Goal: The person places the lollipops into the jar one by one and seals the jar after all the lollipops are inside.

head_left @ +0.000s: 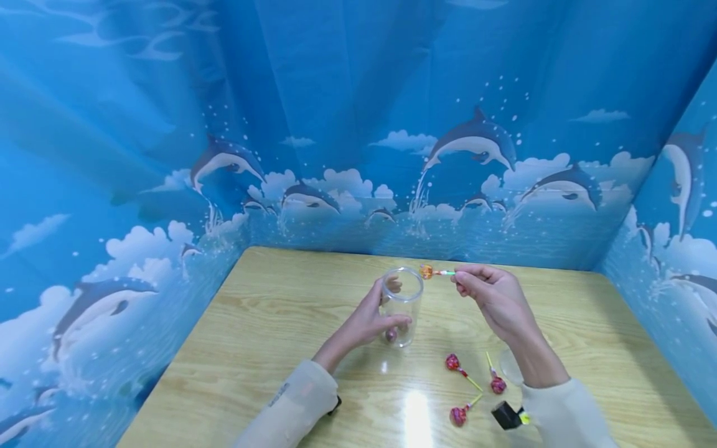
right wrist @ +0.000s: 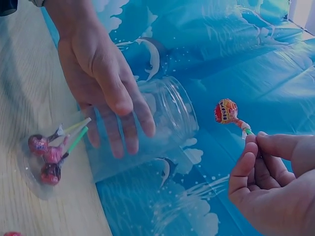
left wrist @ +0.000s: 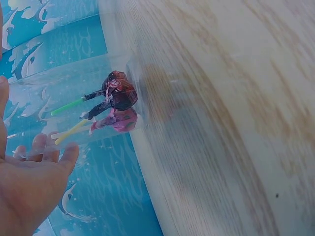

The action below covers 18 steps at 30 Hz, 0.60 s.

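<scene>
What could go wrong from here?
1. The right hand pinches the orange lollipop by its stick, so it might twist or slip.
2. The lollipop is outside the clear jar and could catch the rim.
3. A knock could tilt the jar in the left hand, shifting the lollipops inside.

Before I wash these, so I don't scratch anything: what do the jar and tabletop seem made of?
The jar is clear and glossy, with lollipops visible through its wall: plastic, perhaps, though glass is possible. The tabletop shows streaky grain and bright glare: glossy wood or woodgrain laminate.
</scene>
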Motion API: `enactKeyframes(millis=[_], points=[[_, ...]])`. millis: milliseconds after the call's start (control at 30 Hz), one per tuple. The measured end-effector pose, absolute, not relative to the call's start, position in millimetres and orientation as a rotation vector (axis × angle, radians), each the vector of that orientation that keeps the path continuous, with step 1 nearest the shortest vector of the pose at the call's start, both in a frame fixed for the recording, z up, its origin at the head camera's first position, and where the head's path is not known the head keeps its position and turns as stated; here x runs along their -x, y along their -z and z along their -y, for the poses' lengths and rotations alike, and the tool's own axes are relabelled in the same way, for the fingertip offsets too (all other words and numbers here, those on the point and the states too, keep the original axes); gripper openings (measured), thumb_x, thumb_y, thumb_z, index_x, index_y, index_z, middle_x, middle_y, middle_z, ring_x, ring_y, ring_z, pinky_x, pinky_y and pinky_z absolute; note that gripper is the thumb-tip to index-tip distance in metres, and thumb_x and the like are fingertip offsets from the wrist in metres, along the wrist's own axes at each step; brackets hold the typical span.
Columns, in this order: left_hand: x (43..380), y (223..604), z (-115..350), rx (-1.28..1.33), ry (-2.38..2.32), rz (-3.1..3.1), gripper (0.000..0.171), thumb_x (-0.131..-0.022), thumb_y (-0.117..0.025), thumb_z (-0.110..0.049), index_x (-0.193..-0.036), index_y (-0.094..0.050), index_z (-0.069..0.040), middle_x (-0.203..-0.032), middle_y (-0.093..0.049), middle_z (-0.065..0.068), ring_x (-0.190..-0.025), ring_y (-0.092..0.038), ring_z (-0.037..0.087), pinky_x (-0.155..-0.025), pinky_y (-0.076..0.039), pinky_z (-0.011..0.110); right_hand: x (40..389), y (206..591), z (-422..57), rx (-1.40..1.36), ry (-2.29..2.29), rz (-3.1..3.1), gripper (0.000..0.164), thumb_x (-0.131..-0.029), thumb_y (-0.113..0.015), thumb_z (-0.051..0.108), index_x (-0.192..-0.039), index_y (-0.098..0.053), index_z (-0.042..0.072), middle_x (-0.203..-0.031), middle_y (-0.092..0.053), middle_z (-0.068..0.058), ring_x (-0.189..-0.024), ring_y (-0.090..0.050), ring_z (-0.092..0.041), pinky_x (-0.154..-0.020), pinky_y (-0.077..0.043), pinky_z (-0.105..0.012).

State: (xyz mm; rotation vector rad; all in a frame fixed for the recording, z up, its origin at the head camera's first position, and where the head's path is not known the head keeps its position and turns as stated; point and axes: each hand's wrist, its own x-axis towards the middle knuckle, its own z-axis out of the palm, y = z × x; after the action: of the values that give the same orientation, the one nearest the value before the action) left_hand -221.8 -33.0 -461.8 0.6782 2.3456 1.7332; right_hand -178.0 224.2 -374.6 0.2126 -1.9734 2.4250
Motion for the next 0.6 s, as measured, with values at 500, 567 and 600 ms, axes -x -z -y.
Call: enactKeyframes(millis=[500, 567, 600], points=[[221, 460, 32, -0.679, -1.734, -2.354, 0.091, -0.086, -0.086, -0.019, -0.158, -0.032, -0.012, -0.151, -0.05, 0.015, -0.142, -0.046, 0.036, -0.12, -0.034, 0.051, 194, 376, -199, -0.2, -2.316, 2.13, 0.008, -0.099, -0.071, 0.012, -0.103, -0.076, 0.008, -0.09, -0.069, 0.0, -0.082, -0.063, -0.012, -0.077, -0.058, -0.024], [221, 460, 32, -0.675, -1.732, -2.353, 0.091, -0.086, -0.086, -0.02, -0.158, -0.031, -0.013, -0.152, -0.049, 0.014, -0.142, -0.045, 0.035, -0.121, -0.034, 0.051, 196, 375, -197, -0.192, -2.268, 2.182, 0.013, -0.1, -0.071, 0.015, -0.107, -0.075, 0.005, -0.091, -0.069, 0.0, -0.083, -0.063, -0.013, -0.078, -0.058, -0.025], [221, 460, 32, -0.673, -1.731, -2.352, 0.092, -0.086, -0.086, -0.02, -0.159, -0.031, -0.014, -0.152, -0.049, 0.013, -0.142, -0.045, 0.034, -0.121, -0.033, 0.05, 196, 375, -196, -0.187, -2.24, 2.207, 0.016, -0.1, -0.071, 0.016, -0.11, -0.074, 0.003, -0.091, -0.069, 0.0, -0.083, -0.063, -0.014, -0.077, -0.058, -0.025]])
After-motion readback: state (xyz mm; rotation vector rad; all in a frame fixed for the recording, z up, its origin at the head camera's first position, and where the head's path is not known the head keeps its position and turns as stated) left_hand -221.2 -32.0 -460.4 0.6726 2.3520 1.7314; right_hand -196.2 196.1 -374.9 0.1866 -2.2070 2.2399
